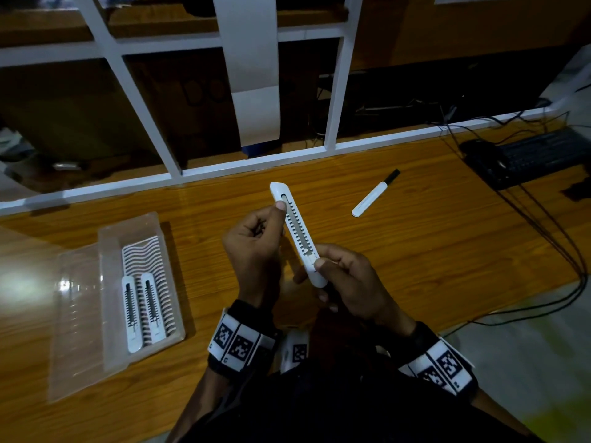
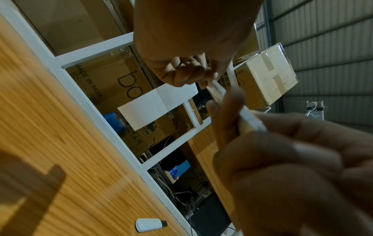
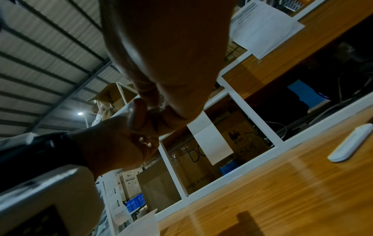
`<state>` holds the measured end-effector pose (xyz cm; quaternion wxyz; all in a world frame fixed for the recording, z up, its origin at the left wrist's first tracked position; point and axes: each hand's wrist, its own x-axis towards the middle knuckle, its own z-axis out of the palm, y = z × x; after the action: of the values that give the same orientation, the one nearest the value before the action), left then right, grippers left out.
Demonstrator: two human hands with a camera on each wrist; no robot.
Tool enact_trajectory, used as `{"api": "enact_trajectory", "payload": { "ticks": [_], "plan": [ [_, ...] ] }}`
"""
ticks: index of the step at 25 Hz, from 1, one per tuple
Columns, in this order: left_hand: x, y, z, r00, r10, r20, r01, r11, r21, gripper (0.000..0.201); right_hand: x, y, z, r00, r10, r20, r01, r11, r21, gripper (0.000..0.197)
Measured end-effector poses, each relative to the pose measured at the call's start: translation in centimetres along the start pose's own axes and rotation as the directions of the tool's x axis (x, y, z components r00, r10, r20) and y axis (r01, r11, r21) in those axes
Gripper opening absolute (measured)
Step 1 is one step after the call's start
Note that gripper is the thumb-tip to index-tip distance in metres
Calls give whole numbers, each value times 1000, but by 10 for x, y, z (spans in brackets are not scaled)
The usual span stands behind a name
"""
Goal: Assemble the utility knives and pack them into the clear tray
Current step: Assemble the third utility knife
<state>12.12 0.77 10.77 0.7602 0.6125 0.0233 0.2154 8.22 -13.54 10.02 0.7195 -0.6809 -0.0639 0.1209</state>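
Observation:
A white utility knife (image 1: 297, 231) is held up over the wooden table, tip pointing away from me. My left hand (image 1: 271, 219) pinches its upper part, thumb on the slotted face near the tip. My right hand (image 1: 323, 276) grips the lower end, with the thumb beside the slider. The left wrist view shows the knife (image 2: 252, 119) running from my left hand (image 2: 193, 71) down into the right hand (image 2: 282, 159). The clear tray (image 1: 112, 318) at the left holds two white knives (image 1: 131, 311) (image 1: 153, 305) side by side. A loose white piece with a black end (image 1: 374, 195) lies on the table to the right.
The tray's clear lid (image 1: 76, 314) lies flat against its left side. A white shelf frame (image 1: 256, 161) borders the table at the back. A black keyboard (image 1: 537, 155) and cables (image 1: 543, 225) occupy the far right. The loose white piece (image 3: 351, 143) also shows in the right wrist view.

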Motion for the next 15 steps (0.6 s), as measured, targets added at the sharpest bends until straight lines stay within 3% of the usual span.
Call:
{"api": "enact_trajectory", "payload": {
  "ticks": [3, 9, 15],
  "plan": [
    [-2, 0, -3, 1000, -29, 3, 29, 1000, -8, 40, -3, 0, 4, 999, 26, -20, -26, 999, 23, 40],
    [-3, -2, -6, 999, -29, 21, 29, 1000, 8, 41, -5, 2, 8, 995, -65, -82, 63, 998, -17, 17],
    [-1, -2, -6, 1000, -26, 14, 27, 1000, -12, 41, -7, -2, 12, 990, -82, -117, 78, 996, -37, 18]
  ]
}}
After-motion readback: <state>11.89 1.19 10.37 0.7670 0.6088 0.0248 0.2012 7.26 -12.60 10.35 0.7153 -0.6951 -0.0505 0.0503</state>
